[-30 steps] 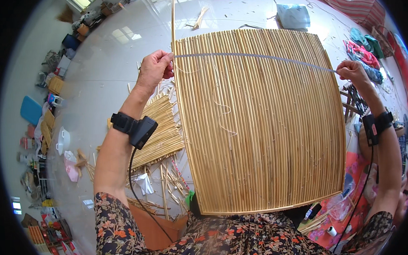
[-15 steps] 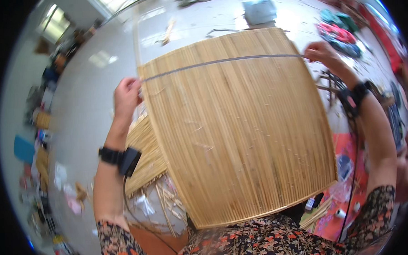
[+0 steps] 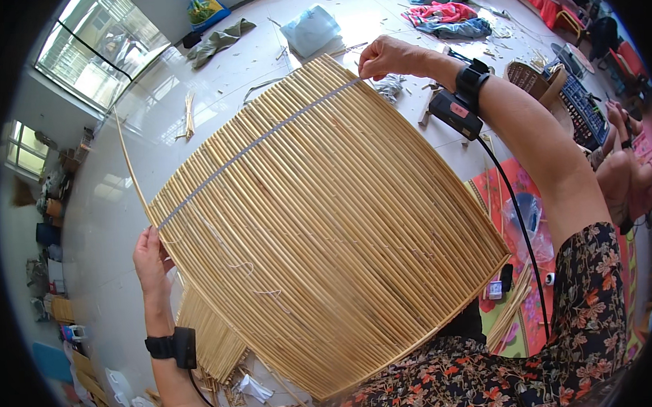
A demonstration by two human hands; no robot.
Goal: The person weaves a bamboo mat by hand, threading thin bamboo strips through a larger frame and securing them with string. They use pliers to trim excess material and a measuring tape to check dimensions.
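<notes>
A large mat of straw-coloured reed stalks (image 3: 327, 240) lies tilted in front of my body, its near edge against my floral top. Across its far part runs a narrow, flat grey tape (image 3: 254, 144). My right hand (image 3: 386, 58) pinches the tape's far end at the mat's upper right edge. At the left edge, my left hand (image 3: 150, 263) has its fingertips closed on the tape's other end; its palm is partly hidden. One long loose stalk (image 3: 129, 165) juts up from the mat's left corner. Thin white threads (image 3: 241, 265) hang on the surface.
Another reed mat (image 3: 209, 332) lies underneath at the left. Loose stalks (image 3: 512, 304) rest on a red floral cloth (image 3: 510, 181) at the right. A pale blue bag (image 3: 310, 31) and clothes (image 3: 445, 16) lie on the floor beyond. Another person (image 3: 633, 161) sits at the far right.
The view has swung right, and the mat with the tape now slants up to the right. In the picture, my left hand is lower and my right hand higher and further left. Both still hold the tape.
</notes>
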